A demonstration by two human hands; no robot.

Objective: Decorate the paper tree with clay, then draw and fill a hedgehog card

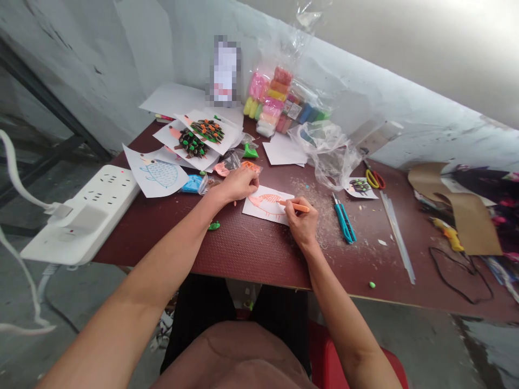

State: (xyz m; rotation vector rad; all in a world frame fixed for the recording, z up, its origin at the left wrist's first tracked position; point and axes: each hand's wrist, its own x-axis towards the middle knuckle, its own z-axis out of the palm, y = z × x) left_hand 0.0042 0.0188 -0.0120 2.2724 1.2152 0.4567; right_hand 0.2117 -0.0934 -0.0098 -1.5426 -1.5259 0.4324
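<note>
A small white sheet of paper (pixel 279 217) lies on the table with an orange hedgehog drawing on it, its body partly filled with small marks. My right hand (pixel 303 220) is closed around an orange marker (pixel 300 207), its tip at the hedgehog's back. At the upper left corner of the sheet, my left hand (pixel 242 182) presses down with curled fingers; its fingertips are partly hidden. Just behind that hand lie orange clay (pixel 251 166) and pink clay (pixel 221 168) in plastic wraps. Blue clay (pixel 192 183) is farther left.
Hedgehog pictures (pixel 194 141), a blue drawing (pixel 159 172) and a power strip (pixel 87 213) are to the left. Bagged clay (pixel 275 102) and a phone (pixel 225 70) stand at the back. Rightward lie a utility knife (pixel 344 219), scissors (pixel 373 177) and a glue gun (pixel 448 233).
</note>
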